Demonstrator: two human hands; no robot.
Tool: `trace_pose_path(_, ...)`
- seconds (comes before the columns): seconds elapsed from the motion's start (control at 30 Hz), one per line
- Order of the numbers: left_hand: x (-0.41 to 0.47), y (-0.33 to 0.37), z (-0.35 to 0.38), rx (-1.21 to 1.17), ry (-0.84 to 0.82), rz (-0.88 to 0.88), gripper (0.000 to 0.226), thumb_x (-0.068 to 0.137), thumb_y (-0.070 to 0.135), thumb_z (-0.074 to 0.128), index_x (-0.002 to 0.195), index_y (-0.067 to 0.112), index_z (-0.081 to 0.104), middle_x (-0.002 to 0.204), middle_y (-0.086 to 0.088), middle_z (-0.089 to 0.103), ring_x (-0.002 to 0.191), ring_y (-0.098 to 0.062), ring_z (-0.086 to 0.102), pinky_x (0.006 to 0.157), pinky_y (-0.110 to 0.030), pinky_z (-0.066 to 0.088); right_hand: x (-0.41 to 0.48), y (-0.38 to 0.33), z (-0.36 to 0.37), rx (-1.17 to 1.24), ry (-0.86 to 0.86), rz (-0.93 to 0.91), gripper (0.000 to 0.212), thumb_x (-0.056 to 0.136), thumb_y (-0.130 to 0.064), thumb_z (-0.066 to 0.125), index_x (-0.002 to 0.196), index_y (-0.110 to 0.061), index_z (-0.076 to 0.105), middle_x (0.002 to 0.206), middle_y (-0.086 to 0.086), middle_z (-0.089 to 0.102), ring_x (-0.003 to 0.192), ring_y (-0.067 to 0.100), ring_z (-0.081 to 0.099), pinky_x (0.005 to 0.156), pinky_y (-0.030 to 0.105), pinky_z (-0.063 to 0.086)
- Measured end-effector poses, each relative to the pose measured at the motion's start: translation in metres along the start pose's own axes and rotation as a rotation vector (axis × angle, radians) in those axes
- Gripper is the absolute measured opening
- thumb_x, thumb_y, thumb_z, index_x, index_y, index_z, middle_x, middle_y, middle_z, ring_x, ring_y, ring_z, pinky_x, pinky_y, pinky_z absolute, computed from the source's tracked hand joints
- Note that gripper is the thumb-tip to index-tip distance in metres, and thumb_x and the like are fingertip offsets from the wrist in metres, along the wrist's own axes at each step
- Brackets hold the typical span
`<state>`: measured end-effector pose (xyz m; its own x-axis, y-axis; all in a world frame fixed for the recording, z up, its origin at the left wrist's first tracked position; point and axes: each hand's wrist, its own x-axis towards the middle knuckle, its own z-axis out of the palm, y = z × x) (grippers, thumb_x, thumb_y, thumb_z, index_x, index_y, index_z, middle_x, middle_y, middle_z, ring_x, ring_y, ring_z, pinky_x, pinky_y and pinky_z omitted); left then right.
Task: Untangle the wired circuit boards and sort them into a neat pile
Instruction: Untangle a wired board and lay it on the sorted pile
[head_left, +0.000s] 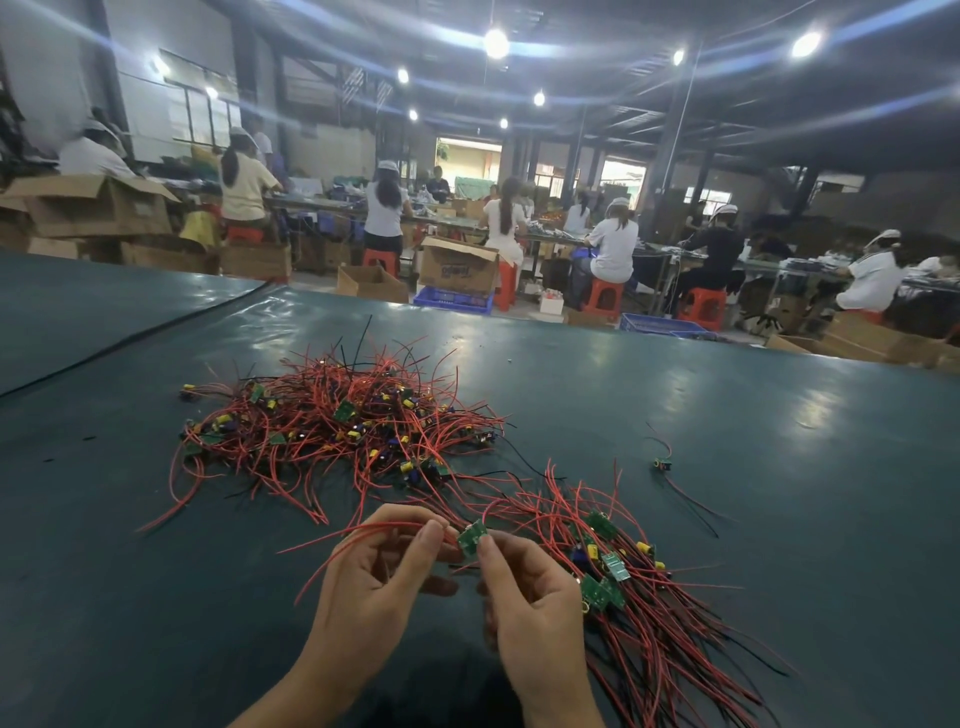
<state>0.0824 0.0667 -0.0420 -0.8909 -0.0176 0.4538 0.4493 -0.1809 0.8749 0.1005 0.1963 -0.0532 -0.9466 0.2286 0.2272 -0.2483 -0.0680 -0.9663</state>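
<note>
Left hand (374, 566): you are pinching a thin red wire (363, 532) between thumb and forefinger.
Right hand (524, 587): you are gripping a small green circuit board (471, 538) with curled fingertips.
Tangled heap of red-wired boards (332, 415): lying beyond your hands.
Sorted pile (639, 597): lying beside your right hand.

- A dark green table (727, 415) is filling the lower frame.
- A tangled heap of wired boards (332, 421) is lying centre-left.
- A straighter bundle (639, 597) is lying lower right.
- A single board (663, 464) is sitting at right.
</note>
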Motion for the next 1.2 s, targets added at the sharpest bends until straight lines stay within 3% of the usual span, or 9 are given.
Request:
trace_pose_path(0.1, 0.0011, -0.001, -0.0006, -0.053, -0.006, -0.038, 0.017, 0.081, 0.021, 0.06, 0.085, 0.006, 0.065, 0.08, -0.016, 0.071, 0.073, -0.023, 0.071, 0.058, -0.03, 0.058, -0.001, -0.0035, -0.0011, 0.033, -0.049, 0.038, 0.033, 0.089, -0.03, 0.061, 0.064, -0.01, 0.069, 0.052, 0.003, 0.058, 0.048, 0.012, 0.054, 0.049, 0.02, 0.043)
trace_pose_path(0.2, 0.0027, -0.0004, -0.0011, -0.106, -0.03, -0.1, 0.015, 0.077, 0.03, 0.061, 0.079, 0.016, 0.066, 0.079, -0.015, 0.07, 0.073, -0.022, 0.069, 0.061, -0.032, 0.058, -0.002, -0.0049, -0.0011, 0.062, -0.083, 0.093, 0.059, 0.085, -0.048, 0.056, 0.067, 0.007, 0.054, 0.063, 0.029, 0.054, 0.058, 0.031, 0.05, 0.06, 0.037, 0.044)
trace_pose_path(0.27, 0.0024, -0.0004, -0.001, -0.105, -0.039, -0.12, 0.016, 0.076, 0.032, 0.062, 0.079, 0.017, 0.066, 0.081, -0.017, 0.07, 0.075, -0.025, 0.07, 0.061, -0.035, 0.058, 0.0, -0.0032, -0.0003, 0.059, -0.066, 0.082, 0.051, 0.083, -0.047, 0.058, 0.072, 0.002, 0.062, 0.071, 0.032, 0.059, 0.064, 0.035, 0.055, 0.064, 0.044, 0.048)
trace_pose_path(0.37, 0.0002, 0.0002, -0.0006, -0.126, -0.041, -0.139, 0.017, 0.074, 0.033, 0.064, 0.079, 0.017, 0.067, 0.084, -0.018, 0.071, 0.08, -0.027, 0.071, 0.059, -0.034, 0.058, 0.0028, -0.0021, -0.0007, 0.066, -0.01, 0.04, 0.024, 0.08, -0.038, 0.063, 0.076, -0.018, 0.075, 0.07, 0.012, 0.07, 0.065, 0.019, 0.066, 0.059, 0.031, 0.054)
trace_pose_path(0.5, -0.0002, 0.0005, -0.0005, -0.115, -0.061, -0.161, 0.009, 0.079, 0.025, 0.073, 0.082, 0.017, 0.07, 0.086, -0.014, 0.072, 0.082, -0.023, 0.07, 0.06, -0.031, 0.057, 0.0009, -0.0034, -0.0012, 0.031, 0.006, 0.021, 0.013, 0.085, -0.025, 0.065, 0.08, -0.026, 0.076, 0.058, -0.001, 0.063, 0.046, 0.007, 0.053, 0.044, 0.019, 0.043)
trace_pose_path(0.7, 0.0002, -0.0007, -0.0001, -0.076, -0.096, -0.17, 0.027, 0.07, 0.018, 0.069, 0.096, 0.009, 0.071, 0.091, -0.011, 0.074, 0.08, -0.021, 0.072, 0.059, -0.025, 0.057, -0.0017, -0.0055, 0.0002, 0.008, -0.009, -0.004, 0.017, 0.087, -0.015, 0.065, 0.073, -0.015, 0.074, 0.05, -0.002, 0.056, 0.041, 0.008, 0.045, 0.04, 0.02, 0.038)
trace_pose_path(0.87, 0.001, 0.0003, 0.0003, 0.008, -0.077, -0.111, 0.017, 0.071, 0.015, 0.068, 0.086, 0.007, 0.073, 0.081, -0.011, 0.075, 0.073, -0.023, 0.073, 0.058, -0.024, 0.057, 0.0006, -0.0031, 0.0004, 0.02, 0.041, -0.048, 0.016, 0.087, -0.01, 0.066, 0.075, -0.013, 0.076, 0.069, 0.007, 0.072, 0.063, 0.014, 0.066, 0.061, 0.022, 0.053)
trace_pose_path(1.0, 0.0013, -0.0005, -0.0002, 0.023, -0.072, -0.115, 0.007, 0.075, 0.007, 0.07, 0.08, 0.008, 0.075, 0.078, -0.012, 0.074, 0.073, -0.023, 0.072, 0.057, -0.024, 0.057, -0.0003, -0.0041, 0.0017, 0.027, 0.047, -0.025, 0.019, 0.088, -0.01, 0.065, 0.074, -0.017, 0.076, 0.058, 0.001, 0.066, 0.051, 0.005, 0.057, 0.051, 0.015, 0.045)
trace_pose_path(1.2, 0.0013, 0.0007, -0.0013, 0.021, -0.102, -0.127, 0.017, 0.07, 0.017, 0.07, 0.083, 0.008, 0.074, 0.077, -0.013, 0.073, 0.071, -0.023, 0.071, 0.057, -0.023, 0.056, -0.0013, -0.0069, 0.0024, 0.037, 0.04, -0.02, 0.017, 0.086, -0.013, 0.066, 0.073, -0.017, 0.075, 0.055, 0.0, 0.063, 0.049, 0.007, 0.054, 0.049, 0.017, 0.044)
